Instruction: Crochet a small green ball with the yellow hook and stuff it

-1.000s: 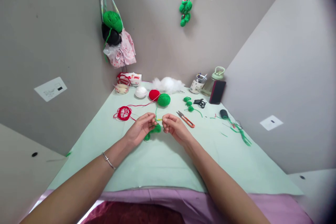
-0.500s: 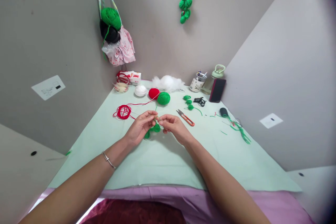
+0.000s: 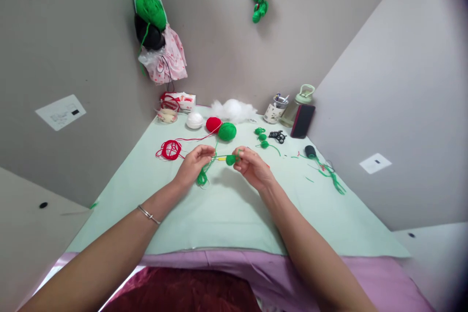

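Note:
My left hand point(image 3: 196, 162) is closed, its fingertips pinching green yarn point(image 3: 224, 156) that stretches across to my right hand point(image 3: 253, 165). The right hand is closed as well, its thumb and fingers on a small green crocheted piece point(image 3: 230, 160). A slim yellow stick point(image 3: 221, 159), perhaps part of a crochet hook, lies between the two hands; which hand grips it I cannot tell. Below my left fingers hangs a looped green bundle of yarn point(image 3: 202, 178). Orange thread snips point(image 3: 268, 166) are mostly hidden behind the right hand.
At the back are a green yarn ball point(image 3: 227, 131), a red one point(image 3: 213, 125), a white one point(image 3: 195, 120) and white stuffing point(image 3: 234, 110). Red yarn point(image 3: 170, 150) lies left. Small green pieces point(image 3: 262, 137), a black claw clip point(image 3: 278, 137) and a phone point(image 3: 303, 121) are right.
My hands have moved apart, drawing the green yarn out between them. The green crocheted piece is now by my right fingers, and the yellow stick shows. The view has shifted slightly.

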`<state>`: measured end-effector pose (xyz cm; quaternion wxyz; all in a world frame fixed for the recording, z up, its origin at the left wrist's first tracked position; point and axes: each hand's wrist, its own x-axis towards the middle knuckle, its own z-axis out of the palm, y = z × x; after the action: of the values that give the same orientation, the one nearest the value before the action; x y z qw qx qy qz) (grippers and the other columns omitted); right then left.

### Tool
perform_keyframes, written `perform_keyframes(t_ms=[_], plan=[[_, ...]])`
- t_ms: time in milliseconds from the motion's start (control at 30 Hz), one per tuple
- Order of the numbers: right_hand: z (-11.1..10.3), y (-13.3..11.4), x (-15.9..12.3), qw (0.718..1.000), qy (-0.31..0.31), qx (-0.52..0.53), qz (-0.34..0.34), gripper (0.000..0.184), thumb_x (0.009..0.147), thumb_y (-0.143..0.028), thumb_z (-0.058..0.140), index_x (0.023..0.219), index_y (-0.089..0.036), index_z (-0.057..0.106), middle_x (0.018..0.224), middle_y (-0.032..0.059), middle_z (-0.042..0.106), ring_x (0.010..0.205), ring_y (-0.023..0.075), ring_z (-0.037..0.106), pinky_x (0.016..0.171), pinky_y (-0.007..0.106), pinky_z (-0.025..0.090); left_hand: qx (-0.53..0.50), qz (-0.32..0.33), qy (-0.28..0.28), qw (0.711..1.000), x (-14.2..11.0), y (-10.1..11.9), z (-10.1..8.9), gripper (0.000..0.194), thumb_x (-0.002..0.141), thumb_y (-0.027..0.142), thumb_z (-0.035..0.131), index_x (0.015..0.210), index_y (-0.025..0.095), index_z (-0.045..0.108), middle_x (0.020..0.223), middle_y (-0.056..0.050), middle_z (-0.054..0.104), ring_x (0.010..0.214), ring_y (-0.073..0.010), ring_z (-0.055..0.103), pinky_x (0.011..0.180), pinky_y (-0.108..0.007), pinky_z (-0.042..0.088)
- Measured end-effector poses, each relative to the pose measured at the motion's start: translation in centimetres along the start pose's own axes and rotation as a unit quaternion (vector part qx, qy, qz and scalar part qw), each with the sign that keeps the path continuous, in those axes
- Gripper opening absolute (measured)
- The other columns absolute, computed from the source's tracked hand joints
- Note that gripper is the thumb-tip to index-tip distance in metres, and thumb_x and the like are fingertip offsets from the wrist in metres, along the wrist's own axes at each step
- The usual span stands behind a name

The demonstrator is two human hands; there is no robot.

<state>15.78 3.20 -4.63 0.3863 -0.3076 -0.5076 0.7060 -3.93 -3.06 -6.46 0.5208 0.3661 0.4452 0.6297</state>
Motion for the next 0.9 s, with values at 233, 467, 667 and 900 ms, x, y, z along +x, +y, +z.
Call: perform_keyframes(t_ms=[233, 467, 667, 900], plan=[[-1.1, -1.7, -0.1, 0.996, 0.045, 0.062, -0.045, 0.026, 0.066, -0.037, 0.085, 0.076, -0.025, 0.064, 0.081, 0.0006, 0.058, 0.066, 0.0134, 0.044, 0.052, 0.027, 0.037, 0.035, -0.029, -0.007, 0.999, 0.5, 0.9, -0.9, 0.025, 0.074, 0.024, 0.071, 0.097, 0.018, 0.073, 0.106, -0.01, 0.077, 0.063, -0.0134, 0.066, 0.051, -0.023, 0.046], [-3.0, -2.9, 0.1, 0.991, 0.076, 0.078, -0.08, 0.025, 0.071, -0.033, 0.082, 0.082, -0.027, 0.061, 0.08, -0.0012, 0.061, 0.064, 0.0136, 0.048, 0.051, 0.027, 0.041, 0.113, -0.018, -0.014, 0.993, 1.6, 2.6, -2.6, 0.029, 0.076, 0.041, 0.072, 0.089, 0.015, 0.076, 0.089, -0.013, 0.077, 0.048, -0.0137, 0.055, 0.041, -0.025, 0.028], [-3.9, -3.2, 0.2, 0.987, 0.09, 0.073, -0.114, 0.029, 0.076, -0.038, 0.084, 0.086, -0.027, 0.058, 0.075, -0.0034, 0.062, 0.063, 0.0136, 0.054, 0.052, 0.027, 0.044, 0.183, 0.138, 0.157, 0.961, 2.2, 3.7, -5.0, 0.018, 0.08, 0.025, 0.076, 0.097, 0.025, 0.069, 0.116, -0.007, 0.071, 0.099, -0.0252, 0.066, 0.078, -0.035, 0.052], [-1.7, -1.4, -0.1, 0.994, 0.038, 0.06, -0.084, 0.033, 0.069, -0.04, 0.093, 0.083, -0.023, 0.068, 0.068, -0.0061, 0.061, 0.053, 0.0071, 0.048, 0.05, 0.022, 0.043, 0.178, 0.133, 0.029, 0.975, 0.3, 1.7, -1.2, 0.035, 0.08, 0.04, 0.081, 0.108, 0.022, 0.07, 0.125, -0.01, 0.073, 0.131, -0.0322, 0.06, 0.114, -0.046, 0.043]])
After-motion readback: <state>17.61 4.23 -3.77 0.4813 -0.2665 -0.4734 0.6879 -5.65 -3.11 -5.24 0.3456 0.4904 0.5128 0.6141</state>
